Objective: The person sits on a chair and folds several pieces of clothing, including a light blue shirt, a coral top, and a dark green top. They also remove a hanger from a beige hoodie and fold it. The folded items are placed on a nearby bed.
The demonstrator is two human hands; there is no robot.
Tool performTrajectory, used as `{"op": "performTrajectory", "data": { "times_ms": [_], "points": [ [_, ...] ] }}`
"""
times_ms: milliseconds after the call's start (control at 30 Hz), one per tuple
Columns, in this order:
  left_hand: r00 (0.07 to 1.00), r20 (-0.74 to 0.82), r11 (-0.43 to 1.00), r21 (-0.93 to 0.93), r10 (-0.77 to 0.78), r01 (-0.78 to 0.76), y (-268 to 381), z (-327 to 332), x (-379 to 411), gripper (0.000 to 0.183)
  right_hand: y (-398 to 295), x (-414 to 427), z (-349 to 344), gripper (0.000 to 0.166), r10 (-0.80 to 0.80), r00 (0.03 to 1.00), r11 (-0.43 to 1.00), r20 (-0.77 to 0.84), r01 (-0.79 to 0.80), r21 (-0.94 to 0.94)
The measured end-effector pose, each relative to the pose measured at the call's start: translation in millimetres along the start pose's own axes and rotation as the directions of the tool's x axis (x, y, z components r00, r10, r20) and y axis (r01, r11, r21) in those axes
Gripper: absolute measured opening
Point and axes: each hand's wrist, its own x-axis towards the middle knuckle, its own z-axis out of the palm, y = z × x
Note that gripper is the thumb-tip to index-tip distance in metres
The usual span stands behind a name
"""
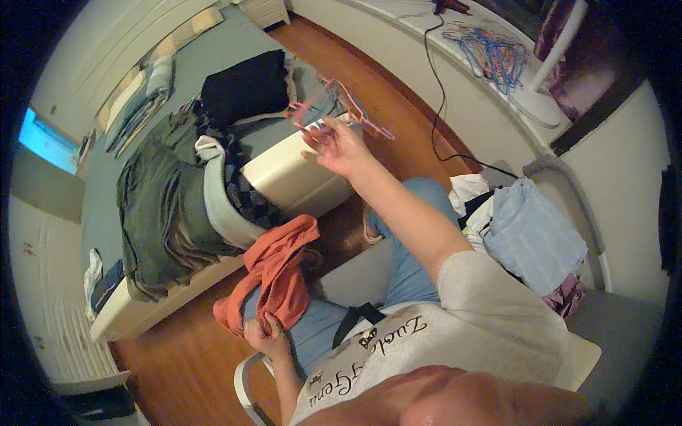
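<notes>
My left hand (265, 336) is closed on the edge of an orange-red garment (282, 274), whose bunched cloth hangs across my left thigh towards the bed. My right hand (341, 148) reaches out over the bed's cream footboard (293, 162), fingers partly spread and curled. Several pink and blue clothes hangers (349, 96) are at its fingertips; blur hides whether the fingers grip them. Left of the footboard, dark green-grey garments (165, 213) drape over the bed edge beside a pale green strip of cloth (217, 197).
Folded black cloth (245, 85) and folded bedding (144, 101) lie on the bed. To my right are piled clothes topped by a light blue garment (533, 231). A ledge bears tangled hangers (490, 53) and a white lamp (538, 104). A black cord (438, 117) hangs down.
</notes>
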Motion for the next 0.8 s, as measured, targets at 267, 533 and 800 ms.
{"op": "performTrajectory", "data": {
  "times_ms": [267,533,800],
  "points": [
    [1.0,0.011,1.0,0.024,0.004,-0.005,4.7,4.4,2.4,0.034,-76.4,-116.8,-53.0,0.012,0.011,0.985,0.954,-0.172,-0.062,-0.292],
    [0.997,0.054,0.995,0.082,-0.054,0.049,6.1,2.5,1.7,0.034,-149.4,-182.3,-93.2,0.02,-0.356,0.934,0.707,-0.044,0.238,-0.666],
    [0.992,0.117,0.984,0.173,-0.048,0.028,7.3,5.5,3.6,0.037,-248.5,-200.9,-87.5,0.032,-0.782,0.617,-0.137,0.083,-0.039,-0.99]
  ]
}}
